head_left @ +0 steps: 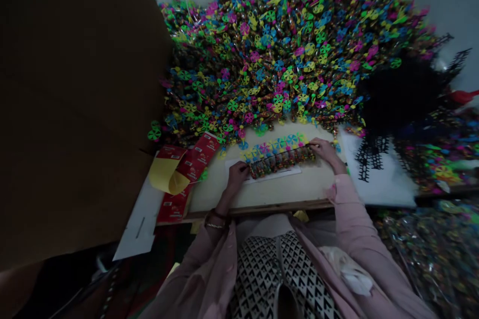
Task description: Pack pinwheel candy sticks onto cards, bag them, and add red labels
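Observation:
A row of several small clear tubes (282, 160) with multicoloured filling lies across the work board in front of me. Bright pinwheel tops (279, 144) in blue, yellow, pink and green stick out along its far side. A thin black strip (287, 150) runs along the row, between tops and tubes. At the row's left end my left hand (238, 174) is closed, its fingertips pinching the end. My right hand (326, 151) pinches the strip's right end between thumb and fingers. Under the row is a flat white card (275, 175), partly covered.
A large heap of pinwheel-topped tubes (277, 45) fills the back. Black ladder-like strips (370, 154) lie on white sheeting (396, 184) at right. Red printed labels (198, 157) with a curled yellow backing lie left, beside a big cardboard box (82, 99). Bagged tubes (430, 249) stand lower right.

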Demonstrator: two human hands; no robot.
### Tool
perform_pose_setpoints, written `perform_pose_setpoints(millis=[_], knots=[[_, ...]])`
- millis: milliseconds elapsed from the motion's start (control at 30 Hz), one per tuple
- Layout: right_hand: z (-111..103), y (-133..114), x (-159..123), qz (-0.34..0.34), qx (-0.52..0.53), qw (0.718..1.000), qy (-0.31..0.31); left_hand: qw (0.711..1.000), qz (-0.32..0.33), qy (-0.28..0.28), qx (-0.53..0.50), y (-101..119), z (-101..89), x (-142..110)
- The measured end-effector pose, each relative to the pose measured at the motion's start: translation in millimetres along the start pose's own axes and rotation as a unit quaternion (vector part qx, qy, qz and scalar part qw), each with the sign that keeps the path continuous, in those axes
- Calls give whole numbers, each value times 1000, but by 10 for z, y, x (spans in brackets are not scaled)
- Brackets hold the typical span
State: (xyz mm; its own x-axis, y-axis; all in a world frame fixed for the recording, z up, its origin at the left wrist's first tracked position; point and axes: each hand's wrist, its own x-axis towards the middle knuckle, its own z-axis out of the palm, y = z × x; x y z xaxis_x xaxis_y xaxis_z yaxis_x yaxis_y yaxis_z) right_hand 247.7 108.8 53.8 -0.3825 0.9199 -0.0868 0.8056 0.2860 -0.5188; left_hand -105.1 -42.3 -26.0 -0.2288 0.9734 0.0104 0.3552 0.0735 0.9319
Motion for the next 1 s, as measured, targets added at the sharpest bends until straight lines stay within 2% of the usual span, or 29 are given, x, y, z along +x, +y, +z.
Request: perform_pose_setpoints(millis=[67,133,267,300,367,433,500,567,633,700,767,833,867,933,1000], knots=[[-239,-102,-118,-14,17,999,35,1000,-9,-13,-21,49,38,-20],[-608,-296,-288,-37,39,995,88,998,-17,-45,-45,124,122,-51],[-1440,-1015,-704,-107,25,978,176,992,-30,-96,-81,308,291,-106],[-1580,-1223,-782,-141,16,973,183,991,-35,-92,-89,346,299,-112],[-1678,-1597,-860,-191,-22,975,110,991,-48,-74,-104,396,249,-120],[-1503,-1872,-826,-230,-85,970,-2,991,-58,-46,-111,403,122,-129],[-1097,-2053,-712,-265,-166,945,-91,993,-56,-12,-104,374,-51,-147],[-556,-2186,-573,-297,-234,918,-122,995,-46,25,-89,319,-239,-176],[15,-2314,-450,-333,-253,897,-140,995,-38,55,-71,254,-420,-209],[530,-2447,-355,-355,-258,887,-144,995,-31,77,-48,194,-587,-235],[922,-2555,-272,-342,-265,891,-139,995,-20,101,-19,154,-730,-235],[1130,-2584,-158,-314,-260,903,-135,992,-10,125,9,149,-829,-193],[1154,-2554,-72,-298,-253,912,-128,991,-6,135,18,164,-850,-154],[1053,-2397,178,-253,-242,932,-92,988,7,149,36,237,-814,-39],[811,-2132,526,-185,-244,952,-21,988,45,135,57,360,-657,113]])
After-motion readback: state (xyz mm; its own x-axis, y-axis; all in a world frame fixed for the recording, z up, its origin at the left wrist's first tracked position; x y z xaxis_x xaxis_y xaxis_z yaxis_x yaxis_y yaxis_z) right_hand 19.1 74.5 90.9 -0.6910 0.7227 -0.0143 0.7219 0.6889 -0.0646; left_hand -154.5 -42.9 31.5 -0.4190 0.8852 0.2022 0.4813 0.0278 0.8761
